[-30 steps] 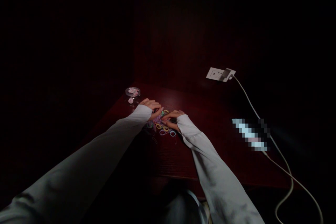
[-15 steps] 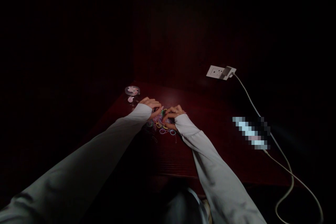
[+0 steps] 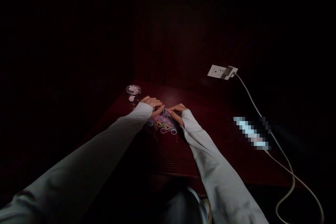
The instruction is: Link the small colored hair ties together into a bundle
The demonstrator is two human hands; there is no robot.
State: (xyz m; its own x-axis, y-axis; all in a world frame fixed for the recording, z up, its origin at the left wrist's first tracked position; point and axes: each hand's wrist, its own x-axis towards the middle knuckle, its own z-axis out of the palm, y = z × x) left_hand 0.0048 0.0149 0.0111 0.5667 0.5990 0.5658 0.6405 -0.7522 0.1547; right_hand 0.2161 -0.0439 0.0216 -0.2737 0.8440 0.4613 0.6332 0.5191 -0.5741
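A loose pile of small coloured hair ties (image 3: 164, 120) lies on the dark red table, with pink, purple, yellow and blue loops among them. At its far left edge is my left hand (image 3: 154, 105), fingers bent and thumb pressed toward the index finger, closed at the top of the pile. My right hand (image 3: 177, 112) comes in from the other side, thumb and index finger pinched on a hair tie. The fingertips of both hands nearly meet over pink and green bands. Which band each hand grips is too small to make out.
Behind my left hand stands a clear jar (image 3: 133, 92) with a pink pattern on its lid. A wall socket (image 3: 217, 71) holds a charger (image 3: 230, 72). Its white cable (image 3: 249, 95) runs down past a blurred-out phone (image 3: 250, 133) on the right of the table (image 3: 173, 161).
My right hand has lifted from the pile and brought its fingers together beside my left fingertips, baring more hair ties. My left hand has stayed nearly in place.
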